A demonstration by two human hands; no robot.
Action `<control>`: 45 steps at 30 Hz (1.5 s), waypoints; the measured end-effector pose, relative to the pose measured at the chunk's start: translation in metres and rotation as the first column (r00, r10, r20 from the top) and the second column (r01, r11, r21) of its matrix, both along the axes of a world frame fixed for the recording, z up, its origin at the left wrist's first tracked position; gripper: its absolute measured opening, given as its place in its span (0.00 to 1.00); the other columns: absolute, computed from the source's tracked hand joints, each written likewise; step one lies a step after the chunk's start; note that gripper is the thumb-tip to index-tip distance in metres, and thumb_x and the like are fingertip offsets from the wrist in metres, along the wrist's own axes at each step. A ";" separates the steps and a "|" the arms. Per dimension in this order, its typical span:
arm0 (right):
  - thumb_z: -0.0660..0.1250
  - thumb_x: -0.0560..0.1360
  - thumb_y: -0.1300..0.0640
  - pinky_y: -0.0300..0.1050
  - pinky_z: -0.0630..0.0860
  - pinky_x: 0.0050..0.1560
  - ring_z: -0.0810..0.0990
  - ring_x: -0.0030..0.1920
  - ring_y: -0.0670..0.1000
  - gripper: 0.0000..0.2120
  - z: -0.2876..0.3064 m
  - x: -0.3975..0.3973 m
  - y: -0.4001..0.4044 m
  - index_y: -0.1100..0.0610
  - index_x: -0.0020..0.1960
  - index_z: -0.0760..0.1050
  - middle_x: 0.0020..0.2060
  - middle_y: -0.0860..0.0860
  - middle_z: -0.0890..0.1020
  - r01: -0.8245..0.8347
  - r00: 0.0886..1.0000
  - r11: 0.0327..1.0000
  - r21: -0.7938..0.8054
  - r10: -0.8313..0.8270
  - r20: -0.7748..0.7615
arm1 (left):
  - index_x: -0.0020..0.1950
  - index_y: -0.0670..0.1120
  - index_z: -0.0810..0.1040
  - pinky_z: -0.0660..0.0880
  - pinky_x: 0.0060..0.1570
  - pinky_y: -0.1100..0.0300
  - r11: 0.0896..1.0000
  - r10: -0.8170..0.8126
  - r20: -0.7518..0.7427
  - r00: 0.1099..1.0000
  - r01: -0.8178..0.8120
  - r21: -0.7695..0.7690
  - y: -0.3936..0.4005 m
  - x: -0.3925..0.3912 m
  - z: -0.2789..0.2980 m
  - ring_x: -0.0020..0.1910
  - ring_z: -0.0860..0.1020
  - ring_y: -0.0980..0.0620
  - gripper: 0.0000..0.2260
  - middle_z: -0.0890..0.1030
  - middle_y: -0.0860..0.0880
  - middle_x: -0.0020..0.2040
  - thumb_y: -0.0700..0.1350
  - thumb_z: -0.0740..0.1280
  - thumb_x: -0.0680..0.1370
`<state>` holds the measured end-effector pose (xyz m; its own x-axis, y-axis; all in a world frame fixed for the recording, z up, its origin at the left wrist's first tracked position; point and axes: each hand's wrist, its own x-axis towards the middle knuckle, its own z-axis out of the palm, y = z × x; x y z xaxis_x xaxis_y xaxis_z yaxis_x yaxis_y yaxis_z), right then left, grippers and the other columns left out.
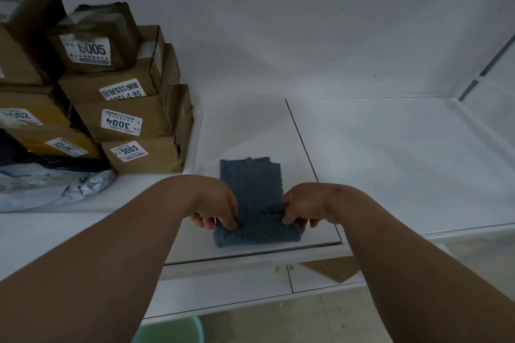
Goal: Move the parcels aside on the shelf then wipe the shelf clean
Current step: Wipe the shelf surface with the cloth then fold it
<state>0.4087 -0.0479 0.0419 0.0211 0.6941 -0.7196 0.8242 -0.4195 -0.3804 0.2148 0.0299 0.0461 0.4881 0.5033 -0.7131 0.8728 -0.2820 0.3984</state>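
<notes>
Left of the blue cloth (252,198), stacked parcels (131,120).

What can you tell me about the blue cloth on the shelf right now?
The blue cloth is a dull slate-blue rectangle with a nubby, woven-looking texture. It lies flat on the white shelf, right of the stacked parcels and apart from them. Its near edge is folded or rolled up over itself, close to the shelf's front lip. The left hand pinches that fold at one end, the right hand at the other.
</notes>
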 end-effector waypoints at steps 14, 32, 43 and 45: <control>0.68 0.71 0.61 0.41 0.70 0.43 0.76 0.49 0.53 0.13 -0.038 0.009 0.045 0.52 0.54 0.72 0.56 0.54 0.74 0.215 0.961 0.806 0.552 -0.275 0.026 | 0.58 0.48 0.70 0.71 0.47 0.58 0.806 0.188 0.341 0.921 -0.343 0.483 0.030 0.019 -0.037 0.51 0.72 0.49 0.20 0.69 0.45 0.58 0.52 0.72 0.72; 0.63 0.76 0.60 0.47 0.72 0.54 0.76 0.57 0.55 0.14 -0.008 -0.007 0.041 0.59 0.60 0.78 0.59 0.57 0.78 -0.253 0.949 0.945 0.207 0.200 0.245 | 0.54 0.41 0.76 0.69 0.40 0.63 0.938 -0.143 -0.030 0.989 0.145 0.314 0.022 0.018 -0.029 0.50 0.75 0.47 0.08 0.77 0.43 0.51 0.38 0.60 0.79; 0.64 0.77 0.57 0.44 0.72 0.57 0.74 0.63 0.54 0.23 -0.029 0.020 0.064 0.51 0.71 0.67 0.67 0.55 0.73 0.171 0.975 0.857 0.486 -0.217 0.039 | 0.73 0.47 0.65 0.72 0.55 0.60 0.846 0.216 0.328 0.920 -0.344 0.407 0.049 0.014 -0.033 0.61 0.74 0.47 0.21 0.72 0.43 0.66 0.43 0.63 0.80; 0.64 0.77 0.54 0.46 0.71 0.63 0.70 0.67 0.57 0.28 -0.041 0.021 0.063 0.50 0.76 0.61 0.70 0.56 0.67 0.122 0.978 0.899 0.421 -0.182 0.105 | 0.76 0.47 0.59 0.69 0.60 0.60 0.879 0.189 0.229 0.955 -0.269 0.395 0.048 0.012 -0.048 0.66 0.71 0.46 0.26 0.67 0.43 0.71 0.46 0.63 0.80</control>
